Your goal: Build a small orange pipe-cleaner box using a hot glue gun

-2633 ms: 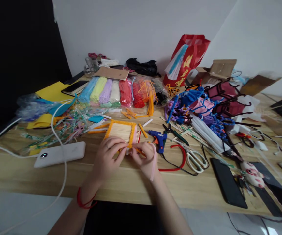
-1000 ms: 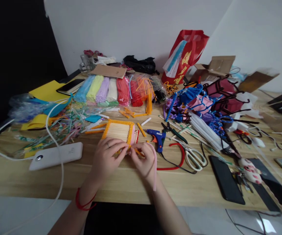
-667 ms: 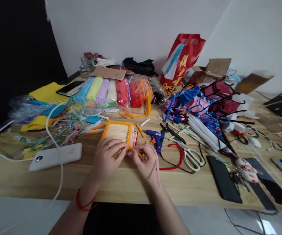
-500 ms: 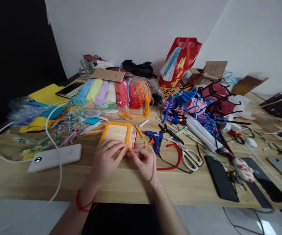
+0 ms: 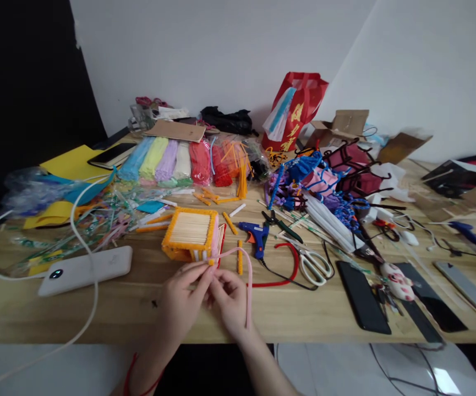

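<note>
The orange-edged box [image 5: 191, 228], slatted across its top, sits on the counter [image 5: 295, 314]. From beside its front right corner, a pink fuzzy strip [image 5: 249, 291] arches right, then drops along the right hand [image 5: 231, 302]. That hand is drawn nearly closed, thumb and forefinger brought to a pinch; the left hand [image 5: 183, 297] is pinched likewise, its fingertips meeting the other's just in front of the box. Whether either grips the strip (the tips hide anything smaller) I cannot tell. Right of the box lie an orange stick [image 5: 240, 258], then a blue glue gun [image 5: 258, 242] and, farther, scissors [image 5: 316, 268]. Left of it lies a white power bank [image 5: 111, 262]; behind it, bagged coloured bundles [image 5: 182, 160].
</note>
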Tool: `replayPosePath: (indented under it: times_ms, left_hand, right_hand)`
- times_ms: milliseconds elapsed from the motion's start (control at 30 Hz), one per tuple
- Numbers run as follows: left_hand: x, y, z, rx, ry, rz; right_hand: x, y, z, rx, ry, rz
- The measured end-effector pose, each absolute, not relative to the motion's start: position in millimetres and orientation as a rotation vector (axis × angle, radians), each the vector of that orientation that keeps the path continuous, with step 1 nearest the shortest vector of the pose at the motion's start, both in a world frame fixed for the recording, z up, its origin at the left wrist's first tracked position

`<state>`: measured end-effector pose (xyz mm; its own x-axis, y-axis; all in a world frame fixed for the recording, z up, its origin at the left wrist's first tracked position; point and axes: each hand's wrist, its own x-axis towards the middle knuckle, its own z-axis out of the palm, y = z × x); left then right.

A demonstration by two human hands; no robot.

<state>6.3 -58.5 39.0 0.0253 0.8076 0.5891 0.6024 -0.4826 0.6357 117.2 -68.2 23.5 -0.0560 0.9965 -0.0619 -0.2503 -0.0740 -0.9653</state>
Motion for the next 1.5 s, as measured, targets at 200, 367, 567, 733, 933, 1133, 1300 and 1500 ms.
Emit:
replayPosePath:
  times_ms: [200, 367, 567, 733, 933, 1133, 1300, 1500]
  left_hand:
    - [-16, -33, 42, 2.206, 1.440, 1.659]
    - [-35, -8, 21, 2.273, 1.358, 1.574]
    - [-31, 10, 13, 2.235, 1.368, 1.530]
    - [-35, 14, 16, 2.198, 1.306, 1.642]
    - [-30, 2, 6, 2.298, 1.292, 1.919]
    - [-32, -2, -7, 2.394, 1.442, 2.048]
    - [-31, -4, -9, 2.453, 1.344, 1.880]
    - [-25, -7, -9, 2.402, 1.323, 1.732]
  right_hand:
    - [192, -93, 17, -1.229, -1.541, 1.633]
    - [255, -68, -5, -1.778, -1.430, 0.826]
    - [233, -7, -13, -1.869, -1.533, 0.099]
    - [209, 13, -17, -2.140, -1.540, 0.162]
    - [220, 23, -16, -2.089, -1.356, 0.420]
    - [237, 24, -6, -1.934, -1.226, 0.697]
    - [236, 3, 22, -1.618, -1.204, 0.986]
    - [223, -22, 43, -1.468, -1.379, 0.918]
